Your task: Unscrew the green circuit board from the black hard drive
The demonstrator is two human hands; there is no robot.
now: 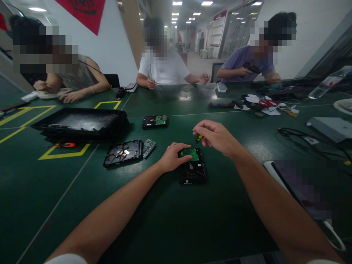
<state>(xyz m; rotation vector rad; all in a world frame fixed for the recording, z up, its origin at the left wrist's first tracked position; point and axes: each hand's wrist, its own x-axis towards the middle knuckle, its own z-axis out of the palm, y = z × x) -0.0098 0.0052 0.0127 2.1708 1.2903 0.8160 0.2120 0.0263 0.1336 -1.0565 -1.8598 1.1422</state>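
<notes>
A black hard drive (194, 172) with a green circuit board (194, 154) at its far end lies flat on the table in front of me. My left hand (173, 157) grips its far left side, the thumb lying over the board. In my right hand (213, 135) is a small screwdriver (199, 138) with a yellow and black handle, pinched between the fingers and pointing down at the board's far right edge. The tip's contact is too small to make out. To the left lie another hard drive (122, 153) and a loose circuit board (150, 147).
A third hard drive (155, 121) lies farther back. Black trays (82, 123) stand at left, near an orange tool (66, 145). On the right are cables (295, 137), a grey box (331, 128) and a bottle (328, 82). Three people sit across the green table (154, 212).
</notes>
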